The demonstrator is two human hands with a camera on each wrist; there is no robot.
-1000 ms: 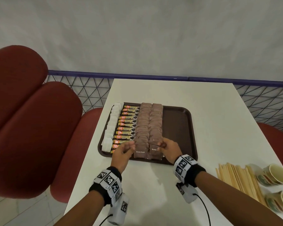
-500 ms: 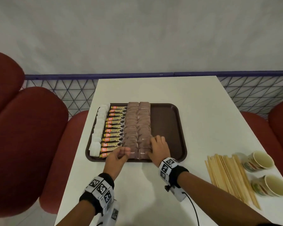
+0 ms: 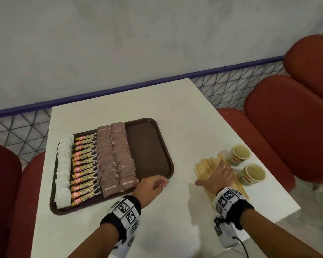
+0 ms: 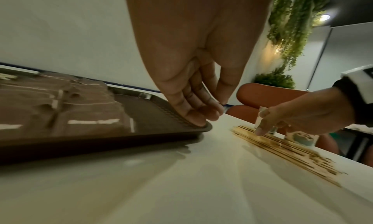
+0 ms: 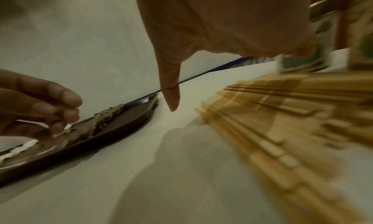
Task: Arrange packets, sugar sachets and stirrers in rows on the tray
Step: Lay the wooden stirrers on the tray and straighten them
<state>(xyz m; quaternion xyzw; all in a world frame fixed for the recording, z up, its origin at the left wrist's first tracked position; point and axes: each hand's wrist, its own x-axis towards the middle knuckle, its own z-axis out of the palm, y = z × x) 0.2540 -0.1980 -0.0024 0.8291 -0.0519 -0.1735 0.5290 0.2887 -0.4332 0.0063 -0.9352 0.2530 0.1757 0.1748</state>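
The brown tray [image 3: 149,151] holds a column of white sachets [image 3: 63,168], a column of yellow-and-black stick packets [image 3: 84,168] and two columns of brown sachets [image 3: 116,159]. Its right part is bare. My left hand [image 3: 159,183] hovers at the tray's near right corner with fingers loosely curled and nothing in them; its fingertips [image 4: 201,115] sit close to the rim. A fanned pile of wooden stirrers [image 3: 202,167] lies on the table to the right. My right hand [image 3: 220,174] lies over them with fingers [image 4: 260,130] reaching down and thumb [image 5: 171,98] spread left.
Two paper cups [image 3: 240,154] [image 3: 253,174] stand just right of the stirrers, near the white table's [image 3: 175,118] right edge. Red padded seats flank the table at the right [image 3: 287,127] and the left [image 3: 4,183]. A grey wall and a mesh rail run behind.
My right hand has left the brown sachets and swung right onto the stirrers. My left hand has shifted right to the tray's near corner. The head view has turned right.
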